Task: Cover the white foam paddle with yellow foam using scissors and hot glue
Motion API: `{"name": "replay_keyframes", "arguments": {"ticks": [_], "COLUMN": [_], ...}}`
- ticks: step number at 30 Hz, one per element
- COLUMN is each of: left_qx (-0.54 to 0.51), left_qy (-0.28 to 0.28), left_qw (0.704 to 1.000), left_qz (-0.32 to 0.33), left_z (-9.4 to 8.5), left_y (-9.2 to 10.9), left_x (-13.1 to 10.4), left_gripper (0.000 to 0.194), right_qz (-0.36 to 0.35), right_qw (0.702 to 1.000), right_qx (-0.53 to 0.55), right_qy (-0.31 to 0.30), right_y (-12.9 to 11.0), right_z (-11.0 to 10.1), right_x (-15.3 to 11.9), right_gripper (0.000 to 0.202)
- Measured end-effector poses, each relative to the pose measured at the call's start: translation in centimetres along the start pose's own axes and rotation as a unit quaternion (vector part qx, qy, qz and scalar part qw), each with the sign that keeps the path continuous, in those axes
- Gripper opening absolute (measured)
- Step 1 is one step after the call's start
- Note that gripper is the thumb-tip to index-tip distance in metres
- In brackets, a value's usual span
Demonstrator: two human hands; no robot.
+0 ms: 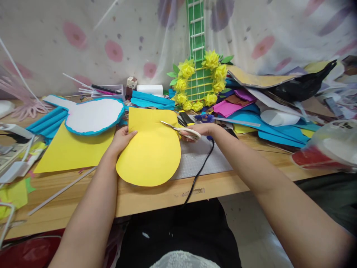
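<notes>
My left hand point(122, 141) grips the left edge of a yellow paper sheet point(150, 160), thumb on top. The sheet's lower part is cut to a round outline, and its upper left corner is still square. In my right hand point(195, 132) is a pair of scissors point(182, 130) with pale handles. The blades lie across the sheet's upper right part, pointing left. A white guitar-shaped cutout point(95, 115) with a blue edge rests to the left, on another yellow sheet point(75, 152).
At the back stands a green guitar shape point(196, 48) ringed with yellow paper flowers point(181, 83). Blue paper point(279, 130) and a black bag point(304, 83) are piled at right, near a red-and-clear plastic container point(320, 156). A black cable point(199, 173) hangs over the table's front edge.
</notes>
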State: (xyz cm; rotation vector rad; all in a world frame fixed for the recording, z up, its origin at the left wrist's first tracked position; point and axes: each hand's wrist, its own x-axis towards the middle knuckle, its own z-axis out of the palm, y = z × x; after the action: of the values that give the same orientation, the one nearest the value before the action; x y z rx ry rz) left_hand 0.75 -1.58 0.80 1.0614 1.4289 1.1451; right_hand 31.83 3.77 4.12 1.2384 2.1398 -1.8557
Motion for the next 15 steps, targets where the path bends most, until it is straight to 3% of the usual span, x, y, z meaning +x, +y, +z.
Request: {"name": "replay_keyframes", "arguments": {"ticks": [15], "left_qx": [0.0], "left_qy": [-0.016], "left_qw": [1.0], "left_qz": [-0.019], "left_z": [-0.4], "left_y": [-0.51], "left_x": [0.41], "left_gripper": [0.03], "right_qz": [-0.034], "right_qw": [0.999], "right_qx": [0.02], "right_qy": [-0.018], "right_y": [0.31], "right_z": [-0.58], "right_x": [-0.28], "right_gripper": [0.057]}}
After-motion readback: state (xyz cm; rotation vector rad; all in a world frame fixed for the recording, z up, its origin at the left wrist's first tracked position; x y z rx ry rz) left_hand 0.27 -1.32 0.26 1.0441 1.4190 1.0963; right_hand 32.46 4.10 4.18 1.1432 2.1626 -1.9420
